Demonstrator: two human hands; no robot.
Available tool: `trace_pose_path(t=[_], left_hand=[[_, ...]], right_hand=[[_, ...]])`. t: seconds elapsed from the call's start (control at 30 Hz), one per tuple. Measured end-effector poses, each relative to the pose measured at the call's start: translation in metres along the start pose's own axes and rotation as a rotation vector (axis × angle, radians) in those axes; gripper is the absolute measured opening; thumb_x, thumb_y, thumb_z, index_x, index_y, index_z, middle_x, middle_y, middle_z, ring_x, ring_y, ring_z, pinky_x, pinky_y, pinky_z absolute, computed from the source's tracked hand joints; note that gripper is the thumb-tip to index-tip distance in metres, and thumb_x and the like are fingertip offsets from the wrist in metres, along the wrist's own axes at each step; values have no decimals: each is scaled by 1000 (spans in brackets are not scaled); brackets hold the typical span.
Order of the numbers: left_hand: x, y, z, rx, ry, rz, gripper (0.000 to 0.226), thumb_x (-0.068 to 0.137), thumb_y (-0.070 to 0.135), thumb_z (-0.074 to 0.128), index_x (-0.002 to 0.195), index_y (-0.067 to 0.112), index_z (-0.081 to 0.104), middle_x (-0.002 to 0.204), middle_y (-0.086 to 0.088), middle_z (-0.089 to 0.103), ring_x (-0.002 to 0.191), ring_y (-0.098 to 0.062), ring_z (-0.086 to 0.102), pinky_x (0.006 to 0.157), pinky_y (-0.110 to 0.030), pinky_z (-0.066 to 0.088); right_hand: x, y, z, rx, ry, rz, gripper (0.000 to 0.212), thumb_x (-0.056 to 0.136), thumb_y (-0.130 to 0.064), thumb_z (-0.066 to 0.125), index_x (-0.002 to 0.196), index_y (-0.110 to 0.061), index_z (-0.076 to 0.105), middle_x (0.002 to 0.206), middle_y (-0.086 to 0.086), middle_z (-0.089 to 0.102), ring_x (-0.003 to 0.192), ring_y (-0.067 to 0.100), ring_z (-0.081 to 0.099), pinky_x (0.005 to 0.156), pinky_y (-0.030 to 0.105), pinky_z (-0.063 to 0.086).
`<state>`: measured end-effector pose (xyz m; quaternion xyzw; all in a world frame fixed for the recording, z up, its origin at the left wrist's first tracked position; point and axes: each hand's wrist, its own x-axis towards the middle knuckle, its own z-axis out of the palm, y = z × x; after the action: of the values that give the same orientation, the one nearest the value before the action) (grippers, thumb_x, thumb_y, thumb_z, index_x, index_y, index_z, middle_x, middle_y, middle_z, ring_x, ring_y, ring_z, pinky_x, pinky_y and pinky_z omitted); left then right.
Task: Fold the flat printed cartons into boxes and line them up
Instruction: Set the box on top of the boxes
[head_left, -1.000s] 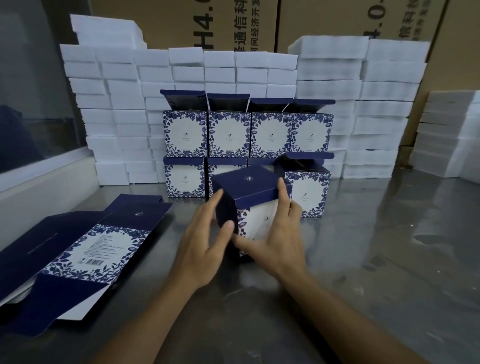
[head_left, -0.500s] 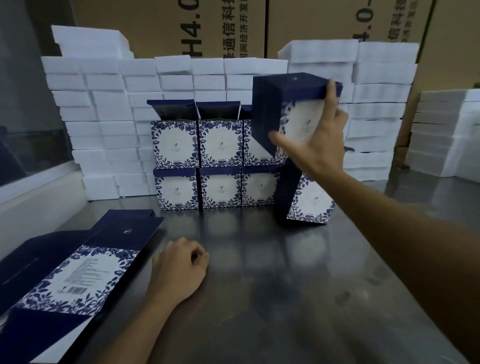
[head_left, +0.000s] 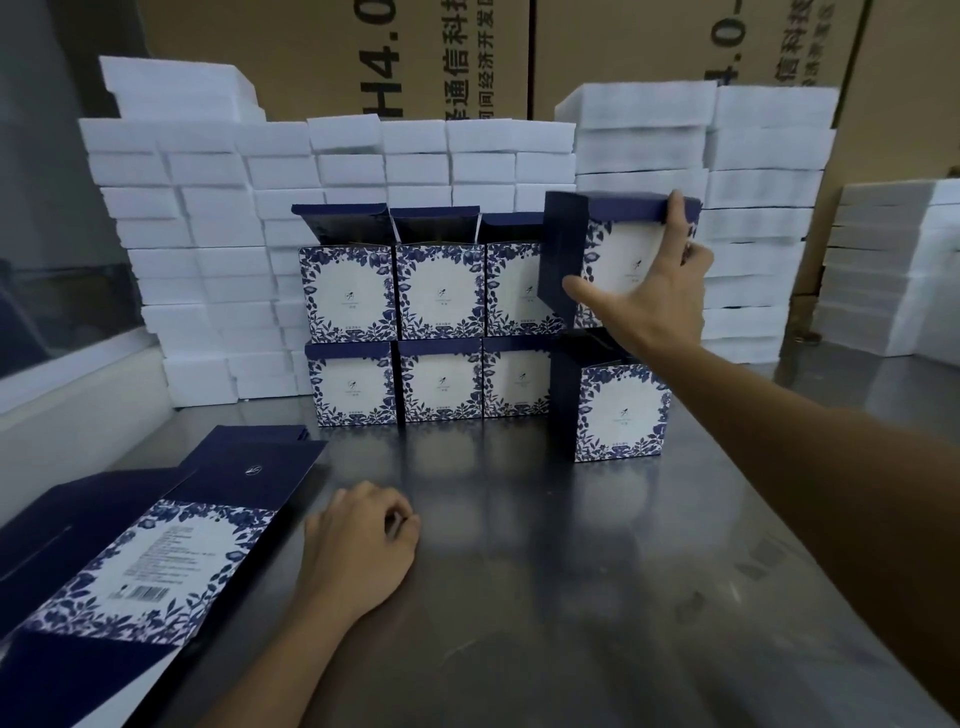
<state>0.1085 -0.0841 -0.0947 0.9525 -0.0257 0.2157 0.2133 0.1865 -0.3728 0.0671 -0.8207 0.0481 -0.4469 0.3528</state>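
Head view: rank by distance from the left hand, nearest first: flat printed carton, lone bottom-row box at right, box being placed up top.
1. Flat blue-and-white printed carton, just left of the left hand.
2. Lone folded blue floral box, bottom row, ahead and right.
3. Folded blue floral box gripped by the right hand, top row, farthest.

Matt card cartons (head_left: 140, 566), glossy metal table (head_left: 519, 597)
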Motion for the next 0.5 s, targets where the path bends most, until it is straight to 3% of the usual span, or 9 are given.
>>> trace_pose_path(t=[0.23,0.5], left_hand=[[0,-2,2,-8,13,20,9,87,43,60,82,35,61,91,16,53,98,-10,48,82,-31,30],[0,-2,3,-13,10,27,8,88,43,59,81,37,60,90,17,51,96,-9,47,83,-32,34]], right_hand=[[-20,34,27,-96,-74,126,123,64,-70,80,152,-50,-3,157,17,19,134,45,40,100,62,44],[-23,37,33,-83,-99,166,121,67,-74,75,155,-47,-4,161,18,12,144,43,30,107,66,36]])
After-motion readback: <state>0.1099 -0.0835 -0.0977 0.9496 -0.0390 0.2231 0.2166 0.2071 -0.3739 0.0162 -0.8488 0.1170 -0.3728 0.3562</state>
